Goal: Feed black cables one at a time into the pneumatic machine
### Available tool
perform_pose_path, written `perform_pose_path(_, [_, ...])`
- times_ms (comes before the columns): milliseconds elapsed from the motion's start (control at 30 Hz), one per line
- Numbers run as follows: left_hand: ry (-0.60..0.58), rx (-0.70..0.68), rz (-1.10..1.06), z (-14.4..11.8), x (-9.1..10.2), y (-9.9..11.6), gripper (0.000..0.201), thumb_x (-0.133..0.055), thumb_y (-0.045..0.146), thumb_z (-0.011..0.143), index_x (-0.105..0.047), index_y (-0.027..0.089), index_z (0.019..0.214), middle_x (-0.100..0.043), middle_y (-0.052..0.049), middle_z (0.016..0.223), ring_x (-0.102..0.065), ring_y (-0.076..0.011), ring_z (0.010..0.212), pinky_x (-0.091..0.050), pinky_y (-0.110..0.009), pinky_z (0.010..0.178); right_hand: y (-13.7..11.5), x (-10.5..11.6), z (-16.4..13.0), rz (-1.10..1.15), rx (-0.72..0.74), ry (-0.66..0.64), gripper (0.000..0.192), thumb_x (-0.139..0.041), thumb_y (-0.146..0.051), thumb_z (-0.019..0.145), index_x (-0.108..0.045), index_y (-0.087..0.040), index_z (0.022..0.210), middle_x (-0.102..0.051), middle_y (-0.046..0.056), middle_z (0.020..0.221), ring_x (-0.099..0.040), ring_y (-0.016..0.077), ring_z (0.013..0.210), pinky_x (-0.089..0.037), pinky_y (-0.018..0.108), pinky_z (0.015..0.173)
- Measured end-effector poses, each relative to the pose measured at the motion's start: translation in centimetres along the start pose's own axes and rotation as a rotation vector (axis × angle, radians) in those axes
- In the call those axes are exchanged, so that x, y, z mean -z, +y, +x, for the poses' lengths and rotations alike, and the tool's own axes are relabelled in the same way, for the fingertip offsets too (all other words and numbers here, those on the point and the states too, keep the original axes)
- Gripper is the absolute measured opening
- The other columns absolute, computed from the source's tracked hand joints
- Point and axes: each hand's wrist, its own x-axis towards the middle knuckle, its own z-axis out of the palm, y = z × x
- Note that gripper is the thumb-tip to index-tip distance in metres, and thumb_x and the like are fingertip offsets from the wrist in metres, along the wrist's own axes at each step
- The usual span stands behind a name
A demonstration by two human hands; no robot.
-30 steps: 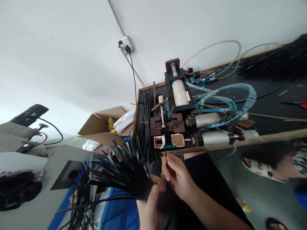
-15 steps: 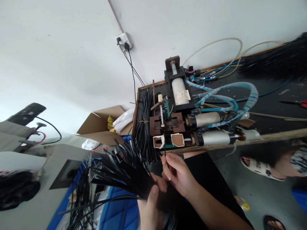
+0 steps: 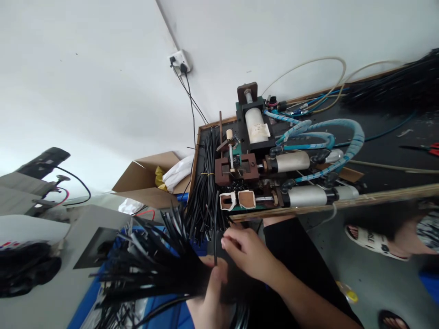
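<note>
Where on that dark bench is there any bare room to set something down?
Bare bench top lies right of the blue hoses, toward the red-handled tool. It is crowded around the machine and black strip pile.

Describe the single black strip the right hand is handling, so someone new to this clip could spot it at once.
Start at the brown-and-green machine on the bench edge. Just below it, the right hand pinches one black strip. It stands upright and alone, unlike the fanned bundle in the left hand.

strips: black | hoses: blue | box: brown | wall: white
</note>
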Motion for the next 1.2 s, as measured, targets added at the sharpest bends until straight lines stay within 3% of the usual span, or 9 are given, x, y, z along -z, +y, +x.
perform_pose_path(100, [0.060,-0.017,0.073,-0.3,0.2,0.0,0.030,-0.092,0.033,0.078,-0.066,0.020,0.083,-0.060,0.003,0.066,-0.056,-0.0125,0.057,-0.049,-0.026,0.060,0.8,0.4,0.5,-0.427,-0.192,-0.255,0.032,-0.066,-0.029,0.093,-0.064,-0.020,0.062,-0.071,0.006,0.068,-0.066,0.0218,0.067,-0.034,0.031,0.060])
perform_pose_path(233, [0.137,0.040,0.149,-0.3,0.3,-0.8,0.038,-0.097,0.039,0.070,-0.068,0.019,0.085,-0.063,0.002,0.069,-0.059,-0.0143,0.058,-0.052,-0.028,0.060,1.2,1.3,0.8,-0.575,-0.306,-0.142,0.007,-0.071,-0.024,0.089,-0.073,-0.020,0.084,-0.076,0.011,0.083,-0.071,0.0293,0.079,-0.041,0.034,0.067])
perform_pose_path(367, [0.147,0.075,0.222,-0.3,0.3,-1.3,0.038,-0.096,0.042,0.071,-0.071,0.018,0.087,-0.067,-0.001,0.072,-0.064,-0.0180,0.064,-0.056,-0.031,0.066,0.0,1.8,-0.3,-0.092,-0.036,0.135,0.012,-0.062,-0.023,0.096,-0.073,-0.022,0.100,-0.065,0.001,0.072,-0.062,0.0194,0.067,-0.042,0.030,0.065])
perform_pose_path(467, [0.144,0.080,0.271,-0.4,-0.4,-1.2,0.038,-0.095,0.043,0.071,-0.073,0.018,0.087,-0.071,-0.003,0.079,-0.068,-0.0201,0.070,-0.058,-0.031,0.070,-1.3,1.5,-1.1,0.381,0.138,0.210,0.022,-0.058,-0.035,0.103,-0.075,-0.022,0.108,-0.065,0.002,0.080,-0.059,0.0171,0.068,-0.044,0.028,0.062])
perform_pose_path(567, [0.128,0.089,0.238,-0.3,-1.7,-0.8,0.035,-0.094,0.042,0.072,-0.074,0.018,0.089,-0.073,-0.003,0.085,-0.069,-0.0197,0.076,-0.058,-0.028,0.072,-2.0,0.8,-1.1,0.608,0.145,0.235,0.031,-0.063,-0.046,0.104,-0.076,-0.020,0.094,-0.065,0.003,0.086,-0.056,0.0144,0.066,-0.042,0.027,0.058])
perform_pose_path(767, [-0.011,0.087,0.092,0.7,-2.0,-0.6,0.034,-0.092,0.044,0.076,-0.074,0.016,0.083,-0.072,-0.006,0.087,-0.071,-0.0229,0.082,-0.061,-0.030,0.075,-1.3,-0.3,-0.1,1.182,-0.064,0.141,0.038,-0.067,-0.055,0.100,-0.065,-0.019,0.088,-0.059,-0.005,0.060,-0.026,0.0051,0.038,-0.016,0.022,0.039])
perform_pose_path(900, [-0.007,0.119,0.010,1.1,-1.0,-0.8,0.031,-0.087,0.042,0.082,-0.069,0.018,0.089,-0.062,0.000,0.065,-0.063,-0.0177,0.064,-0.058,-0.029,0.068,-1.0,-0.4,0.0,1.386,-0.096,0.069,0.036,-0.075,-0.051,0.095,-0.062,-0.019,0.085,-0.052,-0.008,0.050,-0.021,0.0048,0.037,-0.018,0.021,0.041])
perform_pose_path(1000, [0.006,0.124,-0.006,1.0,-0.6,-0.9,0.035,-0.083,0.040,0.085,-0.065,0.020,0.106,-0.063,0.002,0.063,-0.060,-0.0173,0.058,-0.055,-0.028,0.062,-0.9,-0.3,-0.1,1.479,-0.102,-0.002,0.037,-0.077,-0.050,0.094,-0.060,-0.020,0.081,-0.046,-0.010,0.047,-0.019,0.0054,0.037,-0.021,0.021,0.041])
perform_pose_path(1200, [-0.008,0.150,-0.016,0.9,-0.9,-0.9,0.036,-0.084,0.039,0.083,-0.062,0.020,0.104,-0.064,0.001,0.063,-0.058,-0.0167,0.055,-0.050,-0.027,0.058,-0.5,-0.4,-0.3,1.503,-0.083,-0.058,0.035,-0.073,-0.049,0.096,-0.058,-0.021,0.080,-0.041,-0.010,0.045,-0.018,0.0071,0.038,-0.020,0.021,0.039])
